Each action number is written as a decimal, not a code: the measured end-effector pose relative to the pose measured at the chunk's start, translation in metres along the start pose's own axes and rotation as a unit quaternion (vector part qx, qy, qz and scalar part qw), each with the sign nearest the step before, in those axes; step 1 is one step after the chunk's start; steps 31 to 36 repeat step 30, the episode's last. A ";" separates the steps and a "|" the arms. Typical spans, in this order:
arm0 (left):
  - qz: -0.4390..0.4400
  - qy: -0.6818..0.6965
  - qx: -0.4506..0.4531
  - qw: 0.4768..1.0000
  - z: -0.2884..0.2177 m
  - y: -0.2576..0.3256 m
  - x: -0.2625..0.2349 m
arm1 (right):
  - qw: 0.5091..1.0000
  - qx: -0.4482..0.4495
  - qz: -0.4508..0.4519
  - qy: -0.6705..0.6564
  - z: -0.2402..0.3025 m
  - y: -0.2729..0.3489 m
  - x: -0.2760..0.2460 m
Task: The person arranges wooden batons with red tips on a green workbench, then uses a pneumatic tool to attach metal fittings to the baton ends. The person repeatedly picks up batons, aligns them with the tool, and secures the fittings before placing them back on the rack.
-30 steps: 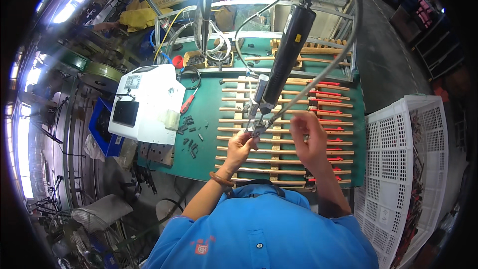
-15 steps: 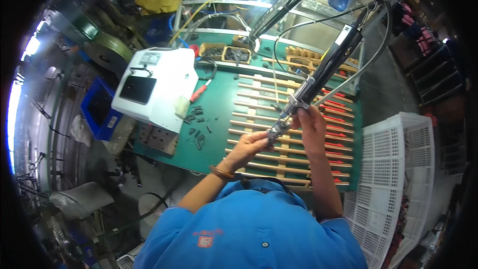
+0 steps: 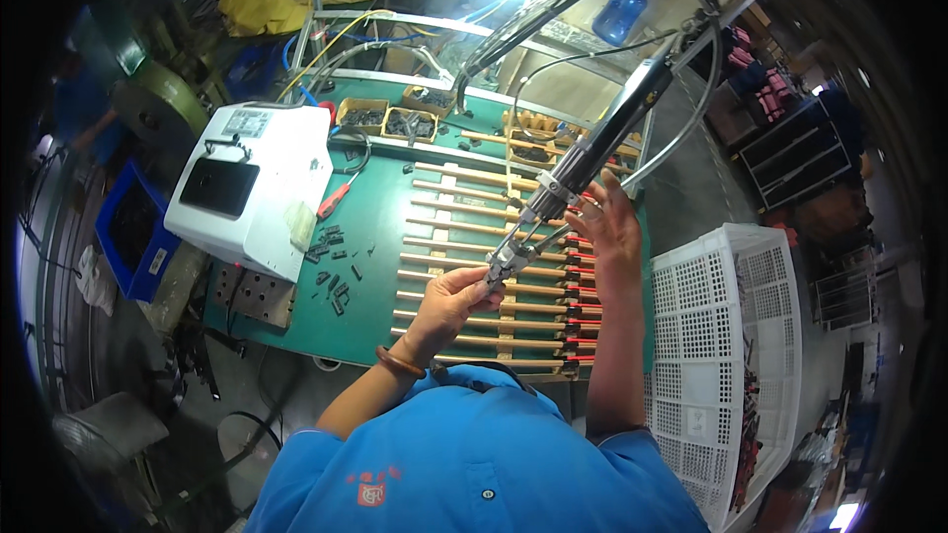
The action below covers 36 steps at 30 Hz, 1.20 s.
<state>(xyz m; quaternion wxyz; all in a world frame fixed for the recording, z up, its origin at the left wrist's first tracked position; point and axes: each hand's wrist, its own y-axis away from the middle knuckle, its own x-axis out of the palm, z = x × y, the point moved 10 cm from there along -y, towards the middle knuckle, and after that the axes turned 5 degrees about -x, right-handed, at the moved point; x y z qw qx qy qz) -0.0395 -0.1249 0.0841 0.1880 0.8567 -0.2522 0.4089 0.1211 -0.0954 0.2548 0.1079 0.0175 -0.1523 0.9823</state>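
Note:
An electric or air screwdriver (image 3: 620, 120), long and black with a metal front end, slants down across the bench from an overhead arm. Thumb and fingers of my left hand (image 3: 441, 312) pinch the metal nose (image 3: 508, 260) at its lower tip; whether a small part sits there too, I cannot tell. My right hand (image 3: 612, 233) is raised beside the tool's metal section, fingers spread and holding nothing. Beneath the tool lie several wooden rods (image 3: 434, 246) in parallel rows, with black and red pieces (image 3: 576, 304) toward their right ends.
A white machine (image 3: 259, 202) stands at the left on the green bench (image 3: 380, 222). Loose black parts (image 3: 337, 291) and a red-handled tool (image 3: 335, 201) lie beside it. Small bins (image 3: 409, 125) sit behind. White plastic crates (image 3: 696, 355) flank the bench at right; a blue bin (image 3: 131, 229) is far left.
My right hand has let go of the screwdriver and opened. My left hand keeps its pinch at the tip. The whole view has shifted, so the bench appears farther left.

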 end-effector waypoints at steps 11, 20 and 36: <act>-0.001 -0.066 0.015 0.998 -0.016 0.009 0.030 | 0.962 0.016 0.024 -0.270 -0.019 -0.019 0.035; 0.019 -0.099 -0.028 0.995 -0.019 0.000 0.051 | 0.962 0.004 0.022 -0.272 0.000 -0.036 0.032; -0.004 -0.134 -0.011 0.991 -0.018 0.001 0.039 | 0.965 0.040 0.024 -0.258 0.014 -0.085 0.006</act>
